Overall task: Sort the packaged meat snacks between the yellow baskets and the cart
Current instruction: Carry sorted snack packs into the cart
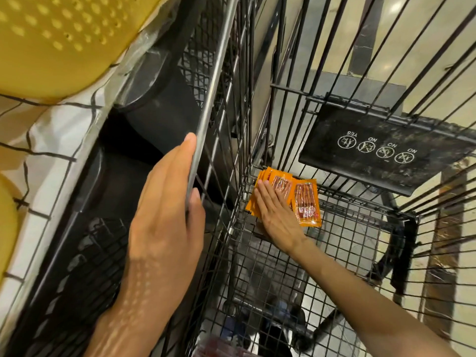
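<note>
Cart floor (347, 240) below seat flap (373, 150) bears snack packs (307, 202) under flat right hand (277, 215); left hand (164, 215) clasps rim (213, 81).

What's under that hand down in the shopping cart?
Orange snack packets, fanned out in a corner on the wire floor of the cart. The right hand lies flat on them and hides part of the pile, so their number cannot be told.

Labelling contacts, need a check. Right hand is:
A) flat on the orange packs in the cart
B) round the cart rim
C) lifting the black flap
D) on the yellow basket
A: the right hand lies flat, fingers straight, on the orange packs on the cart floor; the left hand is the one holding the cart rim.
</note>
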A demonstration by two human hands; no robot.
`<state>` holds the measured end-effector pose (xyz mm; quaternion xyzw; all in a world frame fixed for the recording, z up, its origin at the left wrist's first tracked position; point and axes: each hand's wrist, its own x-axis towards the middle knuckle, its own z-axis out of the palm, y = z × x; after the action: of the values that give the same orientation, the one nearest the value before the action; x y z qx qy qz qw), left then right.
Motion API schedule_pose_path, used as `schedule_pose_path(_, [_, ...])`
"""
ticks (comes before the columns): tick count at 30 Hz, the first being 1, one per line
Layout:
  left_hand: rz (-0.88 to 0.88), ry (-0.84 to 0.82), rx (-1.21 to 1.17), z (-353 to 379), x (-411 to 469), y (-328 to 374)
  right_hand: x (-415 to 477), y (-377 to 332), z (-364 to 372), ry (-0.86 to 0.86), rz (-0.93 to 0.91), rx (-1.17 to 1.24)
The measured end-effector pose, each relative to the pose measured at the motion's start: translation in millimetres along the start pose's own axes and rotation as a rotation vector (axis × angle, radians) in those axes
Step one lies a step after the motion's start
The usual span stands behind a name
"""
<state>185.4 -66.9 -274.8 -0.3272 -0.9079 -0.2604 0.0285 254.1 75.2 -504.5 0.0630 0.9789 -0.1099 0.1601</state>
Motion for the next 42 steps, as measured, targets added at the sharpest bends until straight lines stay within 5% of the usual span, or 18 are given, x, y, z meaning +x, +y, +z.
schedule_pose_path(7, [0.008,0.007,-0.001,0.1,-0.7,-1.9,-13.3,-2.3,6.0,0.110,0.140,0.240])
schedule_pose_path(20, [0.075,0.065,0.014,1.2,-0.4,-5.2,-8.6,-1.9,-10.0,0.140,0.160,0.206])
schedule_pose_path(27, [0.003,-0.122,-0.067,-21.6,-5.8,-1.0,-80.1,-29.4,-77.0,0.468,0.321,0.358])
schedule_pose_path(30, [-0.046,-0.189,-0.023,-31.3,-13.1,4.8,-120.2,-49.6,-105.8,0.458,0.387,0.470])
schedule_pose_path(35, [-0.006,-0.210,-0.048,-86.5,-67.5,26.2,-201.9,-114.8,-150.9,0.440,0.336,0.550])
schedule_pose_path(42, [-0.192,-0.089,-0.249,-177.4,-218.2,31.9,-302.1,-200.0,-190.3,0.322,0.141,0.676])
